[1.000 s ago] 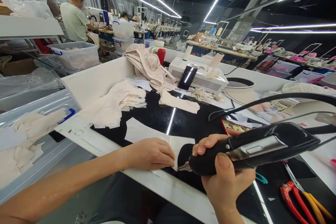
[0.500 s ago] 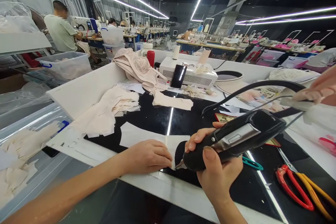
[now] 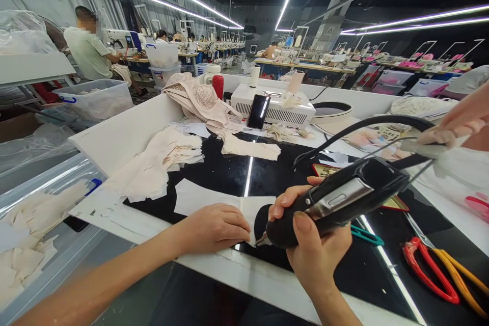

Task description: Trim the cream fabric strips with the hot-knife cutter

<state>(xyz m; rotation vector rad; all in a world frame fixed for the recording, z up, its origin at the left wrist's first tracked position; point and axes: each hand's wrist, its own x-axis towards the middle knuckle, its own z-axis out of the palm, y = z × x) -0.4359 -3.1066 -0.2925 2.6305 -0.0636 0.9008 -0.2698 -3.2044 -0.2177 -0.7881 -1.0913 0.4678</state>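
My right hand [image 3: 317, 244] is wrapped round a black corded power tool [image 3: 344, 198] with a silver lever on its side. Its narrow metal tip [image 3: 263, 240] touches or nearly touches the right edge of a white fabric piece [image 3: 206, 200] on the black tabletop. My left hand [image 3: 216, 228] lies on that piece, fingers stretched out and pressing it down near the tip; its thumb is hidden. Another person's hand [image 3: 454, 130] at the right edge is by the tool's cord [image 3: 367, 123], around a pale piece I cannot make out.
Cream fabric pieces [image 3: 160, 158] are stacked at left; another cream piece [image 3: 250, 147] lies behind my hands. Red-and-yellow-handled scissors [image 3: 428, 270] and a teal-handled tool [image 3: 367, 235] lie at right. A phone [image 3: 259, 111] leans on a white vented box [image 3: 282, 104].
The other person's hand and the cord have moved slightly left and down, and the tool's rear end has shifted a little left. My left hand looks unmoved.
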